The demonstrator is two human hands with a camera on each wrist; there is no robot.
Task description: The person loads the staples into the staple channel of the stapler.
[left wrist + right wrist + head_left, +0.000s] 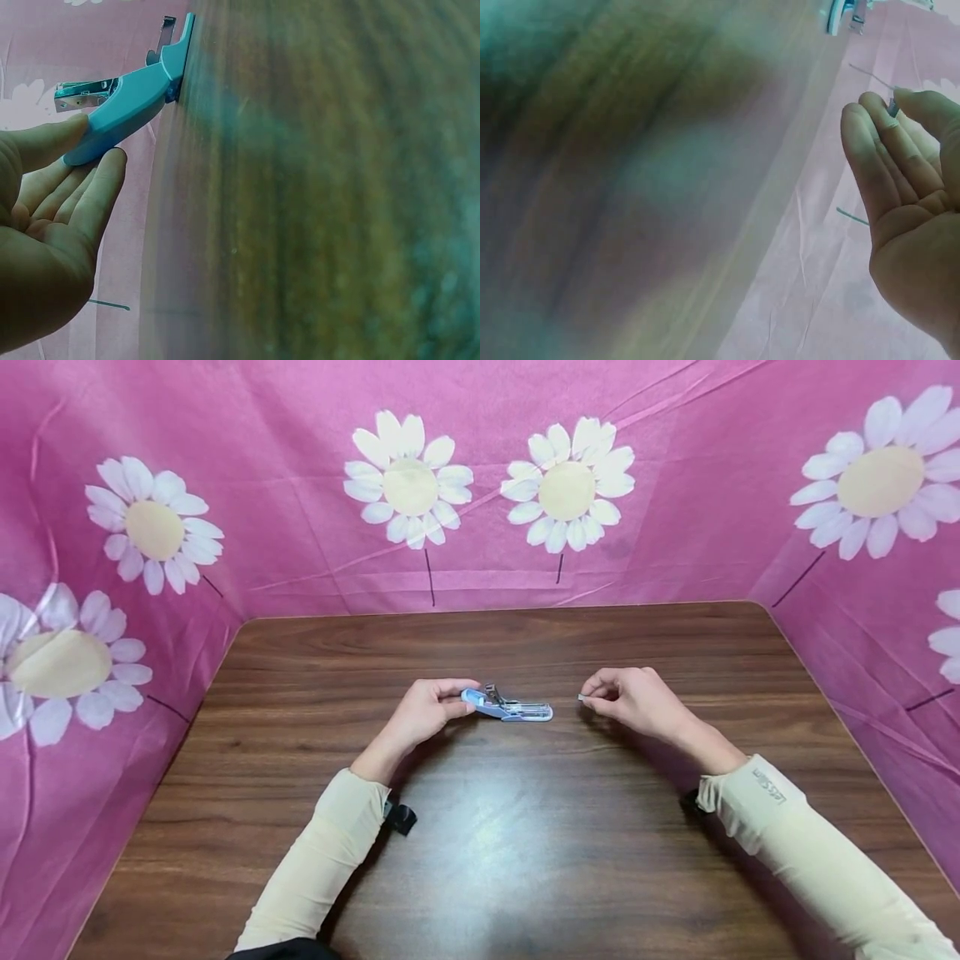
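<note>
A light-blue stapler [491, 707] lies opened out near the middle of the table, its metal parts standing up and its long end pointing right. My left hand [426, 712] pinches its left end between thumb and fingers. In the left wrist view the stapler [127, 109] slants, with its far end down at the tabletop. Off to the right, my right hand [636, 700] pinches a small grey strip of staples [581, 697] between thumb and fingertips, a short gap away from the stapler. The strip [893, 109] mostly hides behind the thumb in the right wrist view.
The brown wood-grain table [480, 827] extends all around both hands. Pink cloth [285, 527] with large white flowers hangs along its back and sides. A black strap piece [401, 817] sticks out at the left wrist.
</note>
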